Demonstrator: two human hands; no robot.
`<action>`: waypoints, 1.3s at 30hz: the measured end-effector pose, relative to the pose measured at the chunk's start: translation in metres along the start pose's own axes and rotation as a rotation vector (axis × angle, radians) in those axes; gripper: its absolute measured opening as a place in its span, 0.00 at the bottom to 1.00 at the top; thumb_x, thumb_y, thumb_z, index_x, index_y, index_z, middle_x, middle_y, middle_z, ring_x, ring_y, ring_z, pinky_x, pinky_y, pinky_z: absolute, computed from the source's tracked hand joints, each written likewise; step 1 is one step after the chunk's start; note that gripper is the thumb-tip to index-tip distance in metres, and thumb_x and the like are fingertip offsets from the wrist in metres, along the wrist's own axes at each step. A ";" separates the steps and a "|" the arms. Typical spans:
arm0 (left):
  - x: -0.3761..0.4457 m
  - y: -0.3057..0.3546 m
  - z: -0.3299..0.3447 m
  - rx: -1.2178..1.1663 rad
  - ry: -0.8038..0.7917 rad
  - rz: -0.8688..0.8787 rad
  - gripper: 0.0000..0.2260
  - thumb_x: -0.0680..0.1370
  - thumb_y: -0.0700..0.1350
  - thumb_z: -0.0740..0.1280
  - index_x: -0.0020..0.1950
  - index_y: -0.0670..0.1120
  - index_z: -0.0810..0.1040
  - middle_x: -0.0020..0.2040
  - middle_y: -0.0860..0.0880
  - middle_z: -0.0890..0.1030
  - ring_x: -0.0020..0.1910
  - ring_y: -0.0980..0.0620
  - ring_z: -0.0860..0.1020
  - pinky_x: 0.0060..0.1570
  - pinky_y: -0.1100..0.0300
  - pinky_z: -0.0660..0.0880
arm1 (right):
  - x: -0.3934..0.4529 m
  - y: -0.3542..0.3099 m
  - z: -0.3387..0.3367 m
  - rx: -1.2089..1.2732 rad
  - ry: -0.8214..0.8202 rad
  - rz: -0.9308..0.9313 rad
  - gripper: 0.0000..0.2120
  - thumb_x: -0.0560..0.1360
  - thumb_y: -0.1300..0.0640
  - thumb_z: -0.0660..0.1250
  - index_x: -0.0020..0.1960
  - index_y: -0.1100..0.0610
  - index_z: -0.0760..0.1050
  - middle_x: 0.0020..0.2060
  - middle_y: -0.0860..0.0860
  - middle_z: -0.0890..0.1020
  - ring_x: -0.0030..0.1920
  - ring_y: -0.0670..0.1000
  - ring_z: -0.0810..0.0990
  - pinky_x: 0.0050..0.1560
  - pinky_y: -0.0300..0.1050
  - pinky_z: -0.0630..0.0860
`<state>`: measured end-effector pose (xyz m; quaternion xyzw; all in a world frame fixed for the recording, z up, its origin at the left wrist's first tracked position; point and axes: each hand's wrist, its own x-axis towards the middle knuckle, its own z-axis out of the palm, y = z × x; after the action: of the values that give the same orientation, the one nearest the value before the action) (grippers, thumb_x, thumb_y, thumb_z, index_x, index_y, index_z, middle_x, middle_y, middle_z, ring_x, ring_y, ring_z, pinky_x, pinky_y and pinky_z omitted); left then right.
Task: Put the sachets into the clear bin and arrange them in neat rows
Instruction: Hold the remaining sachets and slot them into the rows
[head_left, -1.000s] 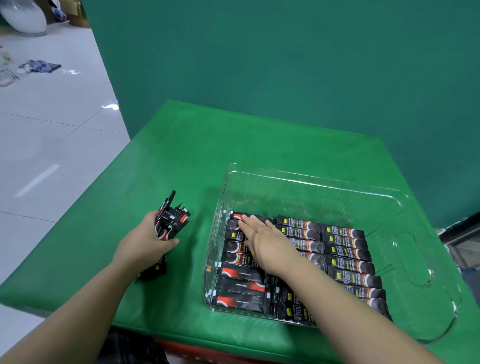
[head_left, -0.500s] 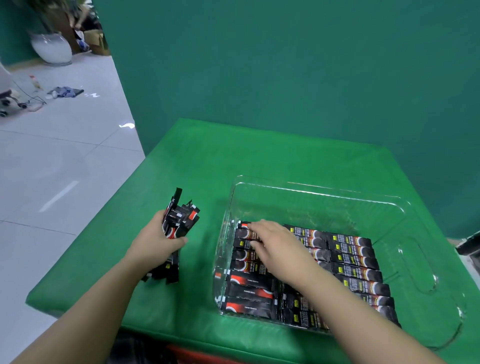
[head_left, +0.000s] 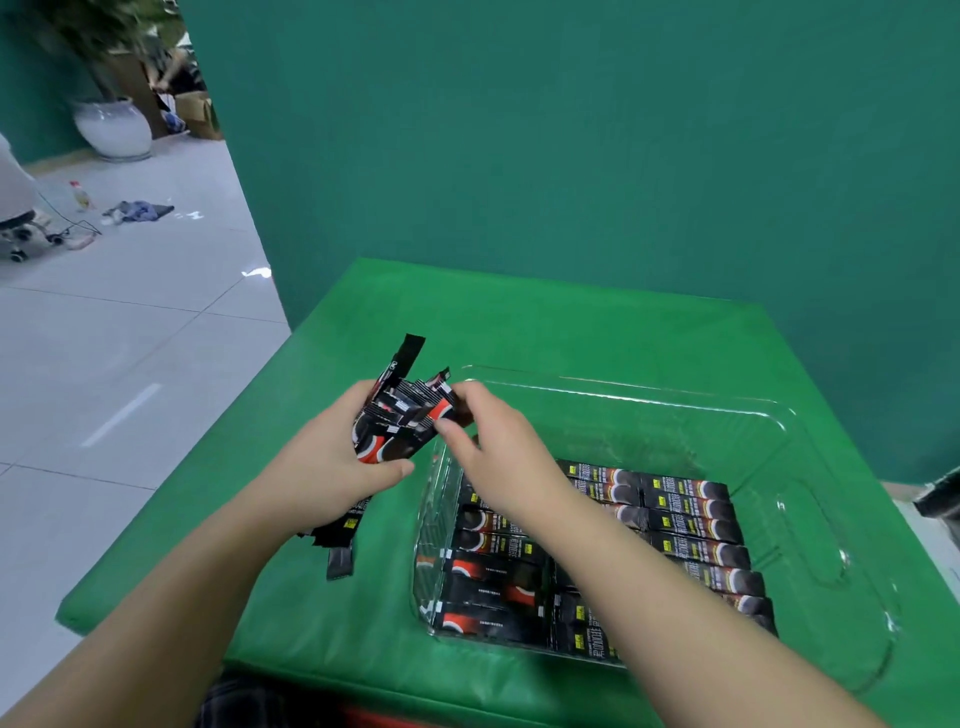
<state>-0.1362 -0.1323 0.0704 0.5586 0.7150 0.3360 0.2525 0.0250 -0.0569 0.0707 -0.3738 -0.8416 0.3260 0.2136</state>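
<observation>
So my left hand is wrapped around a messy bundle of sachets, thumb curled across the front, holding it up just off the left wall of the clear bin. The bundle is fanned out and uneven, with one long black sachet poking up past the rest at the far end and a few tails hanging out below my palm toward the green table cover. My right hand is reaching across over the bin's near-left corner and pinching the right edge of that bundle between thumb and fingertips, right at the red and white printed bit. Can't really tell if it's one sachet or a couple I've got there, the hands are a bit blurry. Inside the bin, the rows of sachets lie flat on the bottom, black packs lined up side by side in columns, filling the near and left part, with my right forearm covering some of them. The right side of the bin floor is bare plastic. Off to the far left there's tiled floor and a white pot.
</observation>
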 end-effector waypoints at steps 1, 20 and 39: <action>-0.001 0.001 0.000 0.001 -0.003 0.002 0.25 0.70 0.45 0.76 0.53 0.68 0.66 0.48 0.62 0.80 0.46 0.63 0.79 0.45 0.69 0.71 | 0.000 -0.001 0.000 0.035 0.022 -0.003 0.11 0.80 0.52 0.60 0.61 0.54 0.69 0.52 0.48 0.78 0.50 0.48 0.76 0.49 0.44 0.73; 0.000 0.001 0.004 0.015 0.015 -0.017 0.25 0.71 0.45 0.75 0.60 0.60 0.66 0.49 0.64 0.78 0.46 0.64 0.78 0.41 0.71 0.68 | -0.004 0.027 -0.009 0.462 0.266 0.122 0.08 0.77 0.60 0.64 0.45 0.48 0.70 0.38 0.53 0.76 0.41 0.56 0.78 0.49 0.57 0.77; 0.009 -0.060 0.014 0.038 0.063 -0.228 0.25 0.72 0.43 0.73 0.65 0.53 0.67 0.48 0.58 0.77 0.46 0.57 0.77 0.43 0.57 0.71 | -0.030 0.084 -0.020 0.387 0.385 0.247 0.03 0.77 0.58 0.66 0.44 0.56 0.74 0.39 0.55 0.80 0.39 0.48 0.76 0.44 0.46 0.73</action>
<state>-0.1655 -0.1293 0.0156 0.4676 0.7876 0.3090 0.2561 0.0973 -0.0292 0.0218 -0.4808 -0.6560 0.4271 0.3952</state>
